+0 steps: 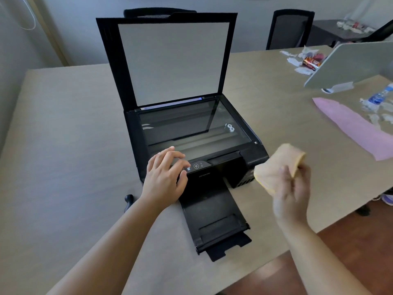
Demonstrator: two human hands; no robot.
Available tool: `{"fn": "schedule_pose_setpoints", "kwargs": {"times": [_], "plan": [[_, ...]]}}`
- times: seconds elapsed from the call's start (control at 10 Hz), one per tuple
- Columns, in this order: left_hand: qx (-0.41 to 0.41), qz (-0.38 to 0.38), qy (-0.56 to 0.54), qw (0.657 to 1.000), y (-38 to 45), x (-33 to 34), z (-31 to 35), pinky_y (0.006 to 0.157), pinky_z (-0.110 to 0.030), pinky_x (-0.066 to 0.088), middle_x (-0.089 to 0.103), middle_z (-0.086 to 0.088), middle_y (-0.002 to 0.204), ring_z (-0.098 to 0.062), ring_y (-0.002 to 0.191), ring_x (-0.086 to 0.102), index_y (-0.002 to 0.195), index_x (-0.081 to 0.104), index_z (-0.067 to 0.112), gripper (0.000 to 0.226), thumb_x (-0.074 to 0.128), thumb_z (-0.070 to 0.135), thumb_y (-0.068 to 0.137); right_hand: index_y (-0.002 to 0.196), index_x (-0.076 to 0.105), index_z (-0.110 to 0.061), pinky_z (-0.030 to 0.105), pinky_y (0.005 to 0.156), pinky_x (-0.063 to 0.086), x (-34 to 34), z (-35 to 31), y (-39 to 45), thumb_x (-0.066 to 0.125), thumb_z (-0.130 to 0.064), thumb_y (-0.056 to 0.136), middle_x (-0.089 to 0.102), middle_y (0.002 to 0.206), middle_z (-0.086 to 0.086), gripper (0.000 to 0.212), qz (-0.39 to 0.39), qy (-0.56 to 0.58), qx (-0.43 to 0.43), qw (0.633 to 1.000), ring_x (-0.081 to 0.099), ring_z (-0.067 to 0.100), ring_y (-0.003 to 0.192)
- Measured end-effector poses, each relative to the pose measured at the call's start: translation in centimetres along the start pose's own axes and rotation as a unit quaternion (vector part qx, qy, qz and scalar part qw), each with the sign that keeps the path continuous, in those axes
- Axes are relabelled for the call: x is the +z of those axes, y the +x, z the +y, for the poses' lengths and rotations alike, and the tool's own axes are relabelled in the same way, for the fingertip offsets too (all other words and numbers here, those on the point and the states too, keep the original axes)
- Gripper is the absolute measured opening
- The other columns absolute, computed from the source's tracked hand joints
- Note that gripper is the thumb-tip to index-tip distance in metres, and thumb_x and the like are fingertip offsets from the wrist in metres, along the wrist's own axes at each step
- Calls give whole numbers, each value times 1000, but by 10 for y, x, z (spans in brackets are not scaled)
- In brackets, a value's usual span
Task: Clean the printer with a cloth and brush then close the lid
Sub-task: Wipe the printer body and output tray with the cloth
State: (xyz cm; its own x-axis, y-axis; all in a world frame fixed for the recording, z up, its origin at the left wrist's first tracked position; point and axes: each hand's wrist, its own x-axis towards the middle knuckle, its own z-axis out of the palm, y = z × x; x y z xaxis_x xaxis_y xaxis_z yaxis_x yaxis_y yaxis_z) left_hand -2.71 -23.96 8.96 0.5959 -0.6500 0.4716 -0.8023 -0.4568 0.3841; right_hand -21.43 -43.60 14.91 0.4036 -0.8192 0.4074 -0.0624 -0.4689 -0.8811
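Black plastic printer (191,150) sits on your beige worktop (63,145), its flat lid (170,60) upright. Your left hand (164,177) rests flat, fingers spread, on its front edge; your right hand (292,188) pinches a soft folded yellow cloth (276,165) just beside it.

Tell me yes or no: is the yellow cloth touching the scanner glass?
No, the right hand holds the yellow cloth in the air beside the printer, clear of the scanner glass.
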Motion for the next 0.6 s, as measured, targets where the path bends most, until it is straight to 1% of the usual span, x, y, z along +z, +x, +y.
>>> {"fn": "schedule_pose_setpoints", "kwargs": {"times": [0.1,0.2,0.3,0.4,0.5,0.6], "plan": [[-24,10,4,1000,-1,0,4,105,-41,31,60,4,115,-23,130,45,94,68,23,13,61,17,85,124,55,-9,40,94,41,19,48,4,46,-19,91,53,129,11,35,-186,-227,-238,926,50,33,116],[-31,16,12,999,-1,1,7,105,-41,31,60,3,115,-23,130,45,95,68,23,14,59,19,86,122,64,-22,40,108,29,27,109,8,44,-26,89,55,137,-4,39,-271,-454,-351,773,36,19,133],[-31,27,21,999,-3,1,13,105,-41,30,60,3,114,-24,129,46,94,69,22,15,57,19,87,119,67,-19,38,116,12,26,126,25,36,-17,92,59,135,-3,41,-359,-558,-375,647,32,15,138],[-48,39,27,998,-6,5,20,104,-38,29,61,2,114,-24,129,47,94,69,22,15,58,18,86,122,66,-27,37,120,-2,20,147,15,9,-22,100,62,131,-8,62,-447,-602,-392,533,33,18,134],[-53,28,34,998,-13,15,30,103,-38,30,60,3,114,-24,130,46,97,68,22,16,57,19,86,108,64,-55,33,118,-14,41,187,-1,11,-30,99,62,117,-32,59,-485,-599,-366,522,25,15,137],[-45,16,49,998,-23,25,40,103,-40,32,60,3,114,-24,131,46,99,67,22,17,56,21,85,103,50,-72,32,119,-12,49,193,18,18,-33,95,52,111,-49,51,-527,-588,-282,545,-10,21,148]]}}
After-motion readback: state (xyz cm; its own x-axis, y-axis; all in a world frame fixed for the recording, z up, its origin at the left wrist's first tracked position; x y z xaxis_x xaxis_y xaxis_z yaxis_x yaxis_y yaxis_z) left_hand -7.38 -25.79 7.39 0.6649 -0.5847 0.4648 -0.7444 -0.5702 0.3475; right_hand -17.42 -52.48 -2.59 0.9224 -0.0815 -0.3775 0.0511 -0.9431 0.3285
